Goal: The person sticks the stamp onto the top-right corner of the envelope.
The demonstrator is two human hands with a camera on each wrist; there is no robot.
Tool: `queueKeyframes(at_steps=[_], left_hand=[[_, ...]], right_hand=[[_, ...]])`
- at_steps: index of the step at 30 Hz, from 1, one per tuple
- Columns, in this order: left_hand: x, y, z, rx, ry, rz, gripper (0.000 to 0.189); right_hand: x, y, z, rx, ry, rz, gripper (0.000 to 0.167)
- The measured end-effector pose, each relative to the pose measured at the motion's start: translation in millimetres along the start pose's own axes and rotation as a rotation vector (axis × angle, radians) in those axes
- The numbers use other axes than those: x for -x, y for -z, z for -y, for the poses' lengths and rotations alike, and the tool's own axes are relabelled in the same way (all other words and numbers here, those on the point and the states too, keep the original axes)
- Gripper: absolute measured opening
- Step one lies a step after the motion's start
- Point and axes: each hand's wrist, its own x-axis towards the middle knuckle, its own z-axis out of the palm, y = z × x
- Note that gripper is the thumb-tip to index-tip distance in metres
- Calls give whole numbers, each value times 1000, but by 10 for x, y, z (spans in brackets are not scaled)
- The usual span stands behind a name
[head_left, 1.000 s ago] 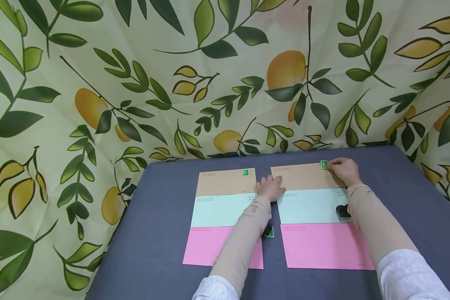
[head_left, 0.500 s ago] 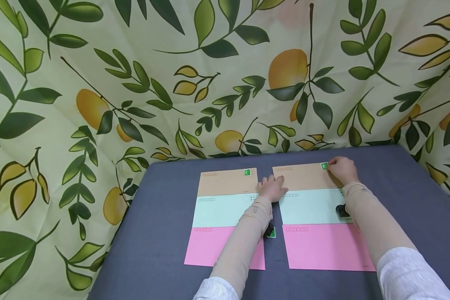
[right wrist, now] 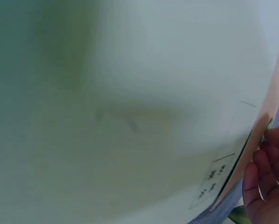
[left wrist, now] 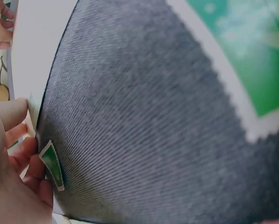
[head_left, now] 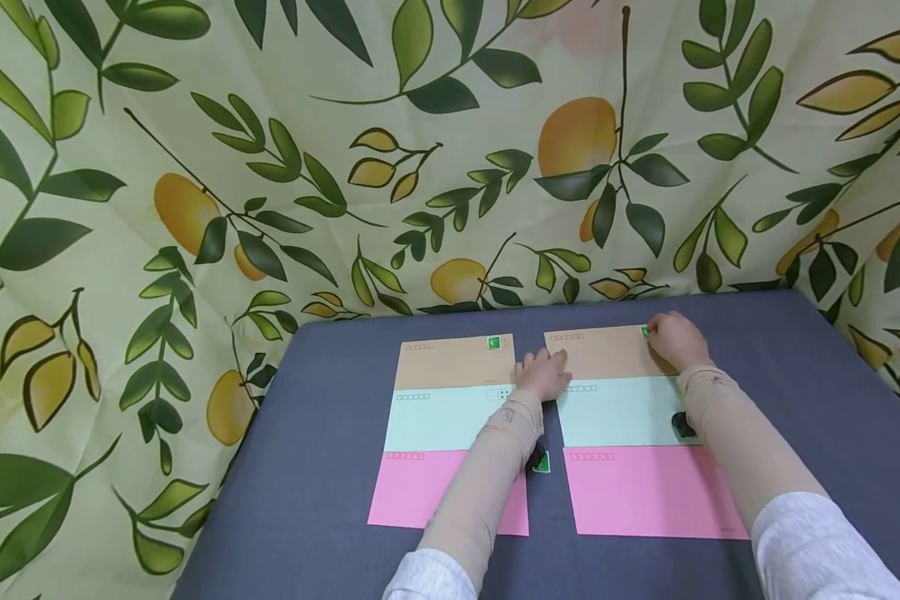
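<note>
Two overlapped columns of envelopes lie on the table. My right hand (head_left: 678, 340) is at the upper right corner of the right brown envelope (head_left: 600, 354), thumb and fingertips pinching a green postage stamp (head_left: 645, 332) that they mostly cover. In the right wrist view, its thumb meets a green edge and the other fingers are curled. My left hand (head_left: 543, 375) rests with spread fingers between the columns, touching the right brown envelope's left edge. In the left wrist view, a small green stamp (left wrist: 53, 165) lies beside its fingers on dark cloth. Another stamp (head_left: 543, 463) shows near the left wrist.
The left brown envelope (head_left: 450, 364) bears a green stamp (head_left: 493, 342). Below the brown envelopes lie mint envelopes (head_left: 435, 423) and pink envelopes (head_left: 652, 492), on dark blue-grey cloth (head_left: 307, 458). A leaf-patterned curtain (head_left: 270, 150) hangs behind the table.
My right hand has shifted slightly left over the stamp, which has come to lie within the brown envelope's corner and is more covered. The left hand has stayed in place.
</note>
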Motion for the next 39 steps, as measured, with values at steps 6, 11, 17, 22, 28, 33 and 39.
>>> queueKeyframes(at_steps=[6,11,17,22,28,33,39], left_hand=[[-26,46,43,13,-7,-2,44],[-45,82,109,47,-41,7,46],[-27,133,220,120,-127,-14,47],[46,176,271,80,-188,-58,44],[201,273,429,97,-245,-138,43],[376,373,559,113,-238,-171,44],[549,457,749,142,-206,-197,45]], right_hand=[[-16,7,41,9,20,32,33],[-7,15,73,-4,12,30,34],[40,72,95,-52,56,-8,35],[139,157,209,-146,103,-37,32],[282,189,528,-256,132,-104,28],[408,156,774,-291,174,-159,26],[495,57,1036,-331,242,-178,25]])
